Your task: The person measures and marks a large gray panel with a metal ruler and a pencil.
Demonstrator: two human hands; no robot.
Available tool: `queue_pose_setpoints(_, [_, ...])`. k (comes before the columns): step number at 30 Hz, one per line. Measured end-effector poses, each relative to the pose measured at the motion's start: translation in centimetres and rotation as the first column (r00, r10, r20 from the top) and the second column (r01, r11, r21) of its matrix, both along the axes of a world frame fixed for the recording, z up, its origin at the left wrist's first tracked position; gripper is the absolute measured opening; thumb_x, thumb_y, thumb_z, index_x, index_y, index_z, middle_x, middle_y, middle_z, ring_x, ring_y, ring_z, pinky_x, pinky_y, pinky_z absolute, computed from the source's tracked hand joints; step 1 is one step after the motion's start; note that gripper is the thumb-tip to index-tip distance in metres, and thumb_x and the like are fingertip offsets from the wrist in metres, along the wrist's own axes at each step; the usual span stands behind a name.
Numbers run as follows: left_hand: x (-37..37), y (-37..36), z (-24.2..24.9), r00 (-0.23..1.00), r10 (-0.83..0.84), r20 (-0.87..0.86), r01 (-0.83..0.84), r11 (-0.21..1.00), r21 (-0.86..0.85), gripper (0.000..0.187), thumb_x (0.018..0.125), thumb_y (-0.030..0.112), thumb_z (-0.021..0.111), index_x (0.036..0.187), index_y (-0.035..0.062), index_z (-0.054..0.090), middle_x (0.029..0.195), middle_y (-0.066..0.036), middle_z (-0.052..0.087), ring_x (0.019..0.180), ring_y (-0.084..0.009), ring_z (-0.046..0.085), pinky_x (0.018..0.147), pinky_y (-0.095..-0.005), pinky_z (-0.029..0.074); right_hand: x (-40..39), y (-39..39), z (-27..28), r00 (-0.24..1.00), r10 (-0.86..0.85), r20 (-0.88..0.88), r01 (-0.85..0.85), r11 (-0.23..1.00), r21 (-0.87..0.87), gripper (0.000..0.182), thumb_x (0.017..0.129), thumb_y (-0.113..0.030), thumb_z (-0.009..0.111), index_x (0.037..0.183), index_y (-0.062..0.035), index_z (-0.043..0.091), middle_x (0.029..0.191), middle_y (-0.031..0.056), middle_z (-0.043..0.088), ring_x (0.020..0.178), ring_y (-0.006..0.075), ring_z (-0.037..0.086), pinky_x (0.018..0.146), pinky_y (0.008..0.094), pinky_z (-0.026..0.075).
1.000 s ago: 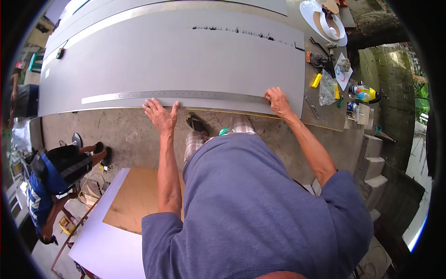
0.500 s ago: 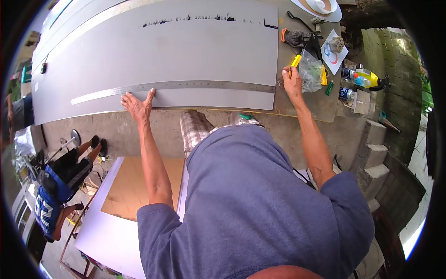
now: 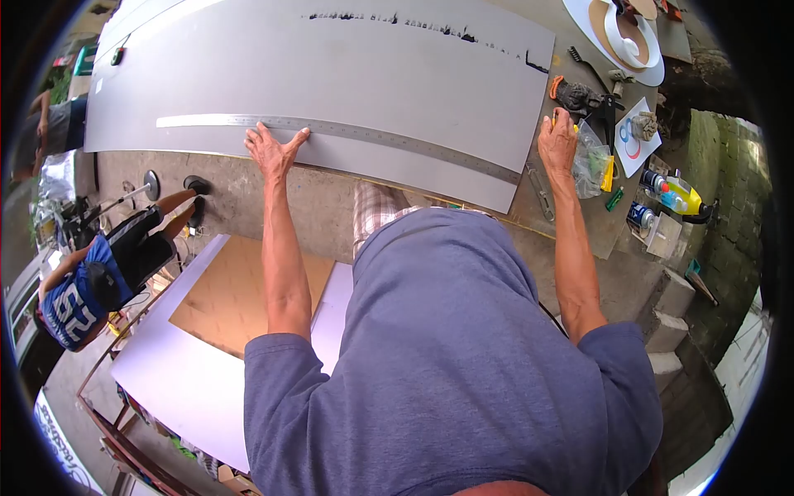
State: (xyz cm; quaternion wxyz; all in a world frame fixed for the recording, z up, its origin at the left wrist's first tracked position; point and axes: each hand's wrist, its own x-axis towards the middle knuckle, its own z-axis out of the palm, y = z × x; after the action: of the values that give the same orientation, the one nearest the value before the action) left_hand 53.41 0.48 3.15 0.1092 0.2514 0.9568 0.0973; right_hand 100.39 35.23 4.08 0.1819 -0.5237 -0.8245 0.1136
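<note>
A long steel ruler (image 3: 372,136) lies along the near side of a large grey sheet (image 3: 413,87). My left hand (image 3: 275,154) presses on the ruler with fingers and thumb spread. Past the sheet's right edge, my right hand (image 3: 557,150) is closed around a yellow utility knife (image 3: 555,121), mostly hidden by the fingers. Close to that hand are a dark work glove (image 3: 577,96) with an orange cuff and a clear plastic bag (image 3: 589,165). A slim metal tool (image 3: 542,197) rests on the table left of my right forearm.
Right of the bag are a green lighter (image 3: 614,198), a printed card (image 3: 633,157), spray cans and a yellow bottle (image 3: 683,197). A black brush (image 3: 587,66) lies farther back. Behind me, a brown board (image 3: 240,298) lies on a white panel (image 3: 178,397). A person (image 3: 99,273) is at left.
The view has shifted and tilted, so the sheet appears higher. My right hand has moved forward toward the glove, and the knife has turned within it. My left hand stays on the ruler.
</note>
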Motion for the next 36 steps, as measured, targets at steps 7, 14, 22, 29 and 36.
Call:
queue_pose_setpoints(7, [0.5,0.3,0.1,1.0,0.003,-0.011,-0.004,0.999,-0.036,0.138,0.063,0.085,0.075,0.156,-0.0065,0.03,0.16,-0.039,0.021,0.15,-0.0555,0.017,0.123,-0.0593,0.021,-1.3,-5.2,4.0,0.935,0.342,-0.09,-0.349,0.934,-0.078,0.026,0.09,-0.017,0.073,0.111,-0.0054,0.064,0.107,0.0132,0.059,0.104,0.034,0.059,0.09,0.044,0.048])
queue_pose_setpoints(14, [-0.1,0.2,-0.6,0.998,-0.003,-0.063,0.006,0.999,0.047,0.132,0.07,0.082,0.071,0.154,-0.0116,0.03,0.163,-0.033,0.021,0.155,-0.045,0.015,0.125,-0.0548,0.017,2.0,-10.4,1.1,0.845,0.533,-0.04,-0.534,0.838,-0.111,0.04,0.091,-0.023,0.074,0.126,-0.0068,0.064,0.122,0.0132,0.058,0.116,0.0335,0.054,0.099,0.0471,0.042])
queue_pose_setpoints(22, [0.2,0.8,-1.0,0.998,0.036,-0.059,-0.028,0.992,0.127,0.13,0.072,0.083,0.069,0.157,-0.0058,0.027,0.166,-0.027,0.018,0.156,-0.0399,0.013,0.127,-0.0533,0.014,3.6,-10.8,0.4,0.824,0.566,0.018,-0.564,0.824,-0.058,0.035,0.097,-0.022,0.069,0.126,-0.0053,0.064,0.123,0.0147,0.057,0.118,0.0342,0.053,0.102,0.0479,0.042])
queue_pose_setpoints(29, [0.8,0.6,-1.4,0.995,0.052,-0.083,-0.036,0.982,0.183,0.13,0.073,0.085,0.065,0.158,-0.0053,0.026,0.167,-0.026,0.016,0.157,-0.0392,0.009,0.127,-0.0528,0.011,4.4,-10.2,-0.2,0.801,0.593,-0.082,-0.599,0.796,-0.093,0.031,0.096,-0.011,0.067,0.125,0.0004,0.063,0.12,0.0182,0.057,0.114,0.0382,0.053,0.098,0.049,0.046])
queue_pose_setpoints(36, [1.1,1.1,-0.6,0.998,0.065,0.004,-0.065,0.987,0.145,0.13,0.075,0.083,0.065,0.16,-0.0036,0.02,0.17,-0.022,0.012,0.158,-0.0376,0.006,0.128,-0.0515,0.008,4.7,-9.3,0.5,0.753,0.649,-0.107,-0.657,0.737,-0.161,0.034,0.094,-0.006,0.066,0.127,0.002,0.061,0.121,0.0205,0.055,0.116,0.0396,0.052,0.101,0.0501,0.044])
